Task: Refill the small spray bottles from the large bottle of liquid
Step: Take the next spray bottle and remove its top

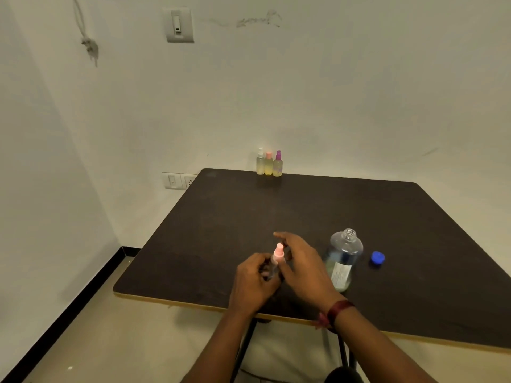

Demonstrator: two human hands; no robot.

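A small spray bottle with a pink spray top (278,251) stands near the table's front edge between my hands. My left hand (253,283) grips its body from the left. My right hand (300,261) is at the pink top, fingers around it, hiding most of the bottle. Just to the right stands the large clear bottle (344,258), uncapped, with a white label and only a little liquid at its bottom. Its blue cap (377,257) lies on the table to its right. Three small spray bottles (268,163) with clear, pink and purple tops stand in a row at the table's far edge.
The dark table (318,211) has a pale front edge and stands against a white wall. Wall sockets (179,180) sit left of the table's far corner. Floor and a black skirting show at the left. A red thread band circles my right wrist.
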